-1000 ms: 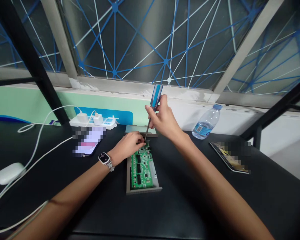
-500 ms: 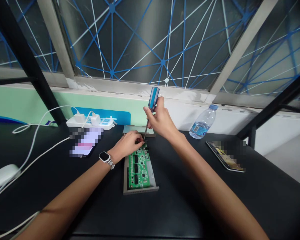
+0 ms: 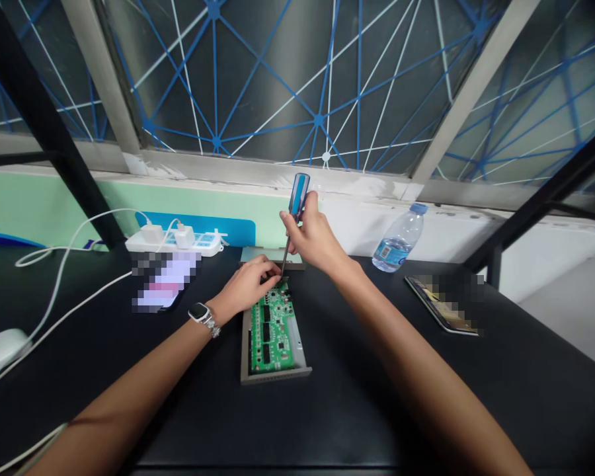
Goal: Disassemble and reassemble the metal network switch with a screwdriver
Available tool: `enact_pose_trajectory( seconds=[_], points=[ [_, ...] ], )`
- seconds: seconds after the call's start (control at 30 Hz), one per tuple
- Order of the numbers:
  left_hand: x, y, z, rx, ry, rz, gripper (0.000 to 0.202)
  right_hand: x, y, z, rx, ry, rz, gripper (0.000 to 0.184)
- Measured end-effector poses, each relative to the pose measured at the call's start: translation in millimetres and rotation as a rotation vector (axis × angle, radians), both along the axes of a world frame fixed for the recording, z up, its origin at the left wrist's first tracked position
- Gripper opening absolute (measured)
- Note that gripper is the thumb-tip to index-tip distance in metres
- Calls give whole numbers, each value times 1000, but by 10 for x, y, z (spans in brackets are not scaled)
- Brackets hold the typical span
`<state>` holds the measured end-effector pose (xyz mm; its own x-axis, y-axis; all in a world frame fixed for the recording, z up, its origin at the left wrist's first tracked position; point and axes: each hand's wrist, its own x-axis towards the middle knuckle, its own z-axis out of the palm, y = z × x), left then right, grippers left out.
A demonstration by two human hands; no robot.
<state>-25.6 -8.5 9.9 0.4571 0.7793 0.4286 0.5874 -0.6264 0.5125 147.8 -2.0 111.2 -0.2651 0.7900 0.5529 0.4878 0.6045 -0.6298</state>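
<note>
My right hand (image 3: 313, 231) is closed around the blue, clear-handled screwdriver (image 3: 299, 193). Its shaft slants down to the far end of a green circuit board (image 3: 277, 334), which sits in a grey metal case (image 3: 245, 350) on the black table. Beside the screwdriver's tip, my left hand (image 3: 255, 283) rests over the board's far left corner, thumb and fingers pinched together. Whatever those fingertips hold, if anything, is too small to make out. Behind the board lies a flat metal cover (image 3: 265, 254), partly hidden by both hands.
On the left are a phone (image 3: 171, 281), a white power strip (image 3: 213, 244) with chargers, loose white cables and a white rounded device (image 3: 2, 350). A water bottle (image 3: 399, 241) and a second phone (image 3: 441, 304) stand and lie at right. Black frame posts rise on both sides.
The whole view has shifted slightly, so everything appears a little farther left. Both hands and the screwdriver keep nearly the same place at the board's far end.
</note>
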Motion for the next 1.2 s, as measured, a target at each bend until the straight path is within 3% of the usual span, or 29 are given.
enact_pose_trajectory(
  seconds=[0.77,1.2],
  points=[
    [-3,-20,1,11,80,73,20,21,45,-55,-53,-29,54,30],
    [299,137,69,-175,-408,-7,18,15,67,-17,-73,-71,56,26]
  ],
)
